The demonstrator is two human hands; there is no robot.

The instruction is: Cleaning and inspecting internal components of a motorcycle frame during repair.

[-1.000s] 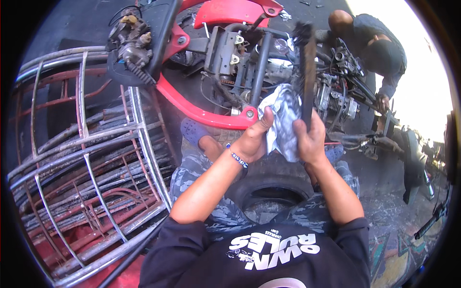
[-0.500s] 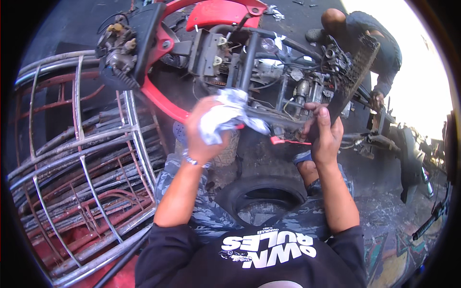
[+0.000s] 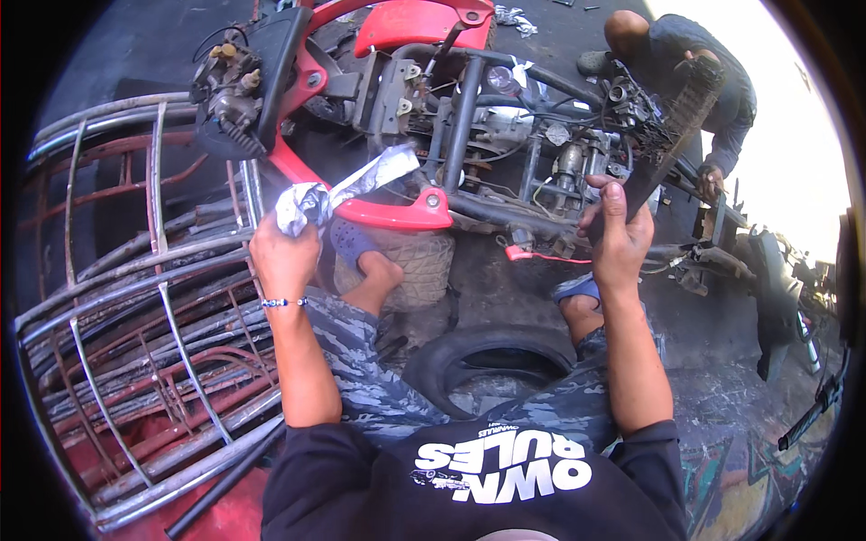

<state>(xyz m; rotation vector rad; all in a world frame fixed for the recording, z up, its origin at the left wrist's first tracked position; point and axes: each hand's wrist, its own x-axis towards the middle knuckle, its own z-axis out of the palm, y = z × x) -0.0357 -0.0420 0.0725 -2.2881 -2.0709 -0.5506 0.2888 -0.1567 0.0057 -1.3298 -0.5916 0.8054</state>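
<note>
Left hand [image 3: 287, 252] raised, back toward the camera, forearm nearly straight up from the bent elbow, with a beaded bracelet [image 3: 284, 303] at the wrist. Fingers closed around the bunched lower part of a cloth [image 3: 302, 206], mostly hidden behind it; not possible to tell how hard pressed. Cloth above the left fist, pale grey and white, thin and full of creases, with one loose tail stretched to the right, near the red tube [image 3: 392, 215].

Right hand [image 3: 624, 239] also lifted, at about the same height, well apart from the left, with thumb upright and fingers curled around the lower end of a dark brush-like tool [image 3: 669, 140]. Far side of this grip partly hidden. Tool long, narrow and flat, tilted up and to the right, with rough, ragged edges and a worn brownish face.

Below, between the legs, a round black rubber tyre [image 3: 424, 374]. Near the left foot, a quilted, dusty pad [image 3: 415, 270]. Ahead, a vehicle frame [image 3: 465, 126] of dark round tubes, and a ribbed metal engine [image 3: 577, 171]. To the left, a barred steel rack [image 3: 135, 257], silver and rusty red.
</note>
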